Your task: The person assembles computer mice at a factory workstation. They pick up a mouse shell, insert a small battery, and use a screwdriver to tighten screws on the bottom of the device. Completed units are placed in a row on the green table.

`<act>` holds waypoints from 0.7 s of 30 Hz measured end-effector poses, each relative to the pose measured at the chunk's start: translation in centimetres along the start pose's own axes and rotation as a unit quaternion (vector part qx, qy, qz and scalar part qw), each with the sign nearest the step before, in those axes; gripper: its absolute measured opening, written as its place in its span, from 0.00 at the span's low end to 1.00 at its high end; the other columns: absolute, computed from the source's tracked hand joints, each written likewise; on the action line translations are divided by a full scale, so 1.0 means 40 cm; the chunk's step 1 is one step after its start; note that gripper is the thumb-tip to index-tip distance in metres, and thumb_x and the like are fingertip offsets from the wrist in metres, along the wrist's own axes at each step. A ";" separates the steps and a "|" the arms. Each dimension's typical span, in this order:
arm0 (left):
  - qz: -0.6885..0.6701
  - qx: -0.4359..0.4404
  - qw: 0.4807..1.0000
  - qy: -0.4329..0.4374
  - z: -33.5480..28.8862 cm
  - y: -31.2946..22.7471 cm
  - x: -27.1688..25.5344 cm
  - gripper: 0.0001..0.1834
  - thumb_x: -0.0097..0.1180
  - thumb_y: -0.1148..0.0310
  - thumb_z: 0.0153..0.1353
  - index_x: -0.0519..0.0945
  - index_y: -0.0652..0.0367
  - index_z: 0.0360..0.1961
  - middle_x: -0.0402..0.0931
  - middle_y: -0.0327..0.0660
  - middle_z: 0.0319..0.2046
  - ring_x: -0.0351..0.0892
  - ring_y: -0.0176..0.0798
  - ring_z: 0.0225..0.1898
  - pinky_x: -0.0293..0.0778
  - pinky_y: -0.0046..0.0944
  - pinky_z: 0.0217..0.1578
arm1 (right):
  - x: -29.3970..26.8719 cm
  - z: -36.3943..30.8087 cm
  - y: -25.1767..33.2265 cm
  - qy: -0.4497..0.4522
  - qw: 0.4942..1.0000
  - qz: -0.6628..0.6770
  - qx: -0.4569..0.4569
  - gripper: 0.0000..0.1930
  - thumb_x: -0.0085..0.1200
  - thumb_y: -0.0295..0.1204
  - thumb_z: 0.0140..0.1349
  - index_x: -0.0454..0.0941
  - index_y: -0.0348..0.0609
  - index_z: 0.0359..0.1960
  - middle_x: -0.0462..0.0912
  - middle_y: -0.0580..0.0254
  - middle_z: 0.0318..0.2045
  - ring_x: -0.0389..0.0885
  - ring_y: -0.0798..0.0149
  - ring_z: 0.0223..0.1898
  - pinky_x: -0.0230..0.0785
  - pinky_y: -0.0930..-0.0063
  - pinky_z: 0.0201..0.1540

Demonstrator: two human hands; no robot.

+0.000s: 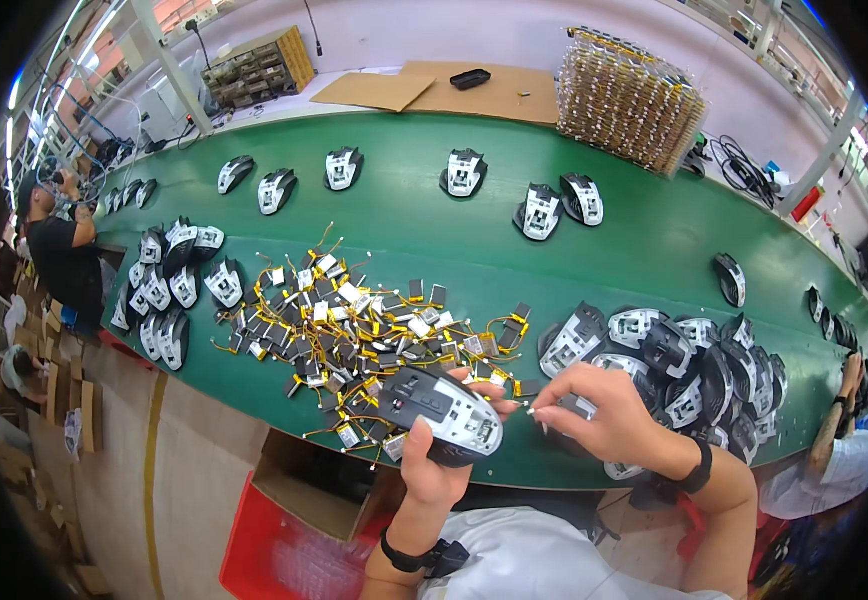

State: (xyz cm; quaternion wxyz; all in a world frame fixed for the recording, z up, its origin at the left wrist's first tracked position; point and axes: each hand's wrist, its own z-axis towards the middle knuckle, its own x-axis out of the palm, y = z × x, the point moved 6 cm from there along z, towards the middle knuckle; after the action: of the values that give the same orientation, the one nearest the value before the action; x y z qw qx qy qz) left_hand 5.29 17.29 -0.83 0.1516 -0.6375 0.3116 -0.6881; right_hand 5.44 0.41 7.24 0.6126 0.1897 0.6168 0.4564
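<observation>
Mouse shell (444, 415), black and white, sits over the near right edge of the battery pile (358, 336), tilted, cutouts facing up. Left hand (436, 478) has it from below, thumb on the near side, fingers curled round the far side, grip partly closed. Right hand (609, 405), just right of the pile, has thumb and index pinched together on a small white piece (531, 409); too small to tell what it is, or whether a wire runs from it to the shell. Progress: this unit looks mid-work, openings in its white part bare, no cover over them; can't see whether a battery is inside. Plenty left, judging by the pile: loose batteries with yellow ends and thin wires, lots of them. Right of the pile, a big heap of similar shells (716, 382); left of it, a smaller cluster (157, 290). Can't tell which group is done, both show open cutouts. Beyond the pile, more shells (464, 174) stand spaced out on the green bench (404, 225), also uncovered. Farther back, right of the pile, a densely packed rack (626, 105); straight behind, cardboard sheets (374, 91). Co-worker (66, 250) far left of the pile, another person's arm (832, 435) far right.
</observation>
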 end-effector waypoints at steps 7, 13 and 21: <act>-0.080 -0.073 0.993 0.040 0.022 0.050 0.079 0.42 0.42 0.36 0.61 0.68 0.67 0.59 0.75 0.56 0.46 0.77 0.52 0.46 0.74 0.47 0.48 | -0.017 -0.050 0.071 -0.016 0.999 0.040 -0.031 0.05 0.63 0.22 0.53 0.83 0.40 0.33 0.79 0.62 0.26 0.80 0.65 0.25 0.72 0.74 0.28; -0.063 -0.118 0.987 0.091 0.008 0.073 0.084 0.41 0.45 0.42 0.65 0.57 0.63 0.68 0.73 0.55 0.50 0.77 0.48 0.49 0.73 0.46 0.50 | -0.022 -0.072 0.099 -0.092 0.964 -0.145 -0.202 0.09 0.66 0.24 0.45 0.82 0.44 0.31 0.75 0.69 0.25 0.75 0.68 0.21 0.67 0.76 0.20; 0.033 -0.083 0.994 0.070 0.002 0.073 0.092 0.40 0.44 0.45 0.68 0.48 0.56 0.72 0.72 0.54 0.53 0.76 0.42 0.51 0.72 0.42 0.52 | -0.010 -0.085 0.131 0.045 0.938 -0.230 -0.256 0.09 0.58 0.27 0.43 0.76 0.39 0.28 0.70 0.66 0.28 0.71 0.69 0.26 0.67 0.75 0.22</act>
State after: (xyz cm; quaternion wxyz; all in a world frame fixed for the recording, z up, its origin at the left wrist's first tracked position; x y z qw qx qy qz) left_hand 4.29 12.84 0.25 0.0985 -0.5875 0.3986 -0.6973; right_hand 0.67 1.63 11.07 0.7006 -0.1410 0.5327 0.4533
